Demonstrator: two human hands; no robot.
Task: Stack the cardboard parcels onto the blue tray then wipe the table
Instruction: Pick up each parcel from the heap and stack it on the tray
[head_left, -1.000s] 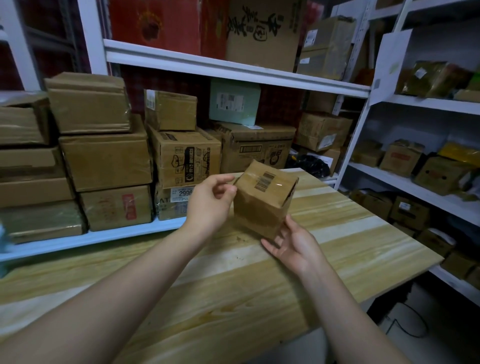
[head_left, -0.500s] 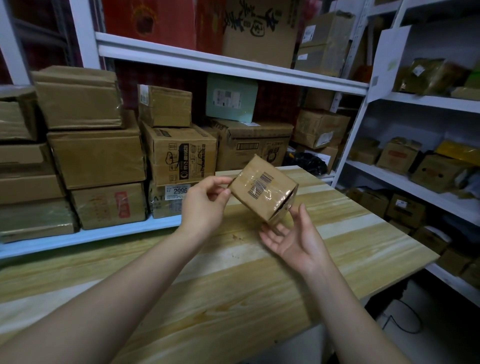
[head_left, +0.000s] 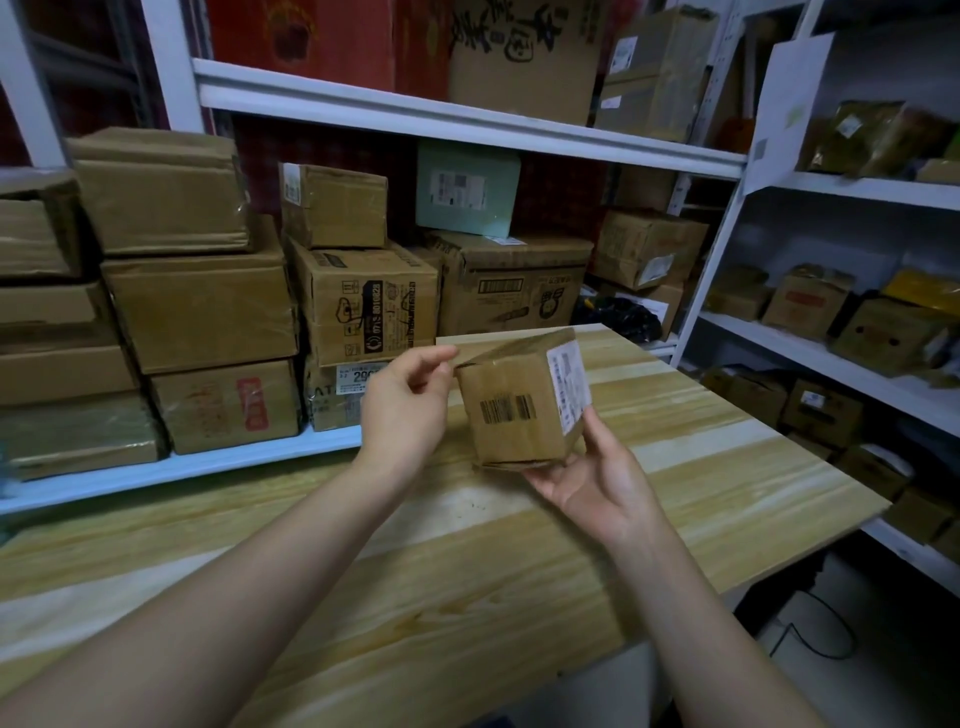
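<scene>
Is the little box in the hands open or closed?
Closed, as far as shown: the small parcel has no lifted flap. Left hand pinches its top corner; right hand cradles it.

The small parcel (head_left: 519, 436) above the worktop (head_left: 467, 597) bears a black barcode (head_left: 506, 410) on its near face and a white label (head_left: 569, 387) on its right side, its print too small to read. On the shelf (head_left: 208, 462) behind, a white sticker (head_left: 358, 375) on the lowest carton (head_left: 332, 405) shows "299".
</scene>
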